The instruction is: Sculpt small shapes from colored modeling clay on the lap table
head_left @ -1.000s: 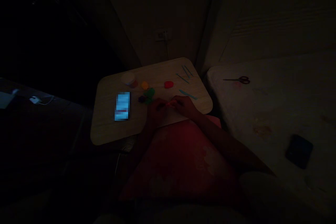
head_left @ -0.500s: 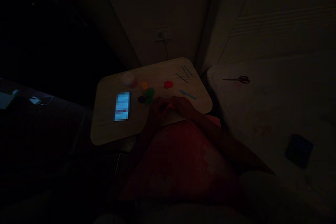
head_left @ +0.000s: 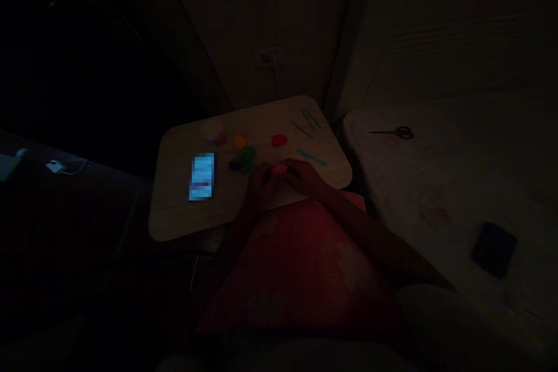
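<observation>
Two bare hands, the left hand [head_left: 263,187] and the right hand [head_left: 306,178], curl closed around a small pinkish-orange lump of modelling clay [head_left: 279,170]; light, even fingertip pressure would suit it best

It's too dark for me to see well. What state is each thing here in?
Left hand, closed around a pinkish lump.
Right hand, closed on that lump too.
Phone, screen lit, lying flat.
Scissors, blades closed, lying on the bed.
Wall socket, cord plugged in.
</observation>
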Action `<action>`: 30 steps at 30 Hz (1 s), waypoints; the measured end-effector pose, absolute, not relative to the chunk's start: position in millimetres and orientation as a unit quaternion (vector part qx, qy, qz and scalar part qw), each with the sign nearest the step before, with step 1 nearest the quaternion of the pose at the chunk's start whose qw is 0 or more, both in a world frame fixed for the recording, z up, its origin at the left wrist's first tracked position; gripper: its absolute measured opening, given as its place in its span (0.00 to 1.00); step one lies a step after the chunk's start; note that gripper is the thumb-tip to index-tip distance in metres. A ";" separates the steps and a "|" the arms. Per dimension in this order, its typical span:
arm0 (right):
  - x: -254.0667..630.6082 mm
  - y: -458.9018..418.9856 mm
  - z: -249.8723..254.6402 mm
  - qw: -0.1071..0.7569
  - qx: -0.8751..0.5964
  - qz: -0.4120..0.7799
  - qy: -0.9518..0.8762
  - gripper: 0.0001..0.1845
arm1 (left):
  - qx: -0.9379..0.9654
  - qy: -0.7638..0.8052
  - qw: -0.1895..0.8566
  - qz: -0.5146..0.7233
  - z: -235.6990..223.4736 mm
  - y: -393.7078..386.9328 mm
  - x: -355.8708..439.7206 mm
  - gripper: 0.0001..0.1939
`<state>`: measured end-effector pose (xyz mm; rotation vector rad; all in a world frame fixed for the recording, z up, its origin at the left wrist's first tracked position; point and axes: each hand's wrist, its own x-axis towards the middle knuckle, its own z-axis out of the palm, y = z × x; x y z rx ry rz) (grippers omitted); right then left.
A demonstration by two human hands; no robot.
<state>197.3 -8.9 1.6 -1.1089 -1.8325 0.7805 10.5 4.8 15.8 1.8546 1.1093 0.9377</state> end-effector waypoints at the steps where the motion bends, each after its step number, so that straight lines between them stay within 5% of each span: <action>1: 197.5 -8.8 1.3 0.418 -0.439 0.309 -0.733 0.16 | 0.726 0.431 0.388 0.369 17.6 3.6 11.4 0.20; 11: 195.2 -13.3 7.0 0.434 -0.436 0.314 -0.723 0.22 | 0.740 0.403 0.397 0.363 18.9 1.8 13.3 0.22; 30: 200.2 -3.9 -9.5 0.334 -0.462 0.300 -0.765 0.30 | 0.781 0.390 0.366 0.323 11.2 2.9 9.8 0.18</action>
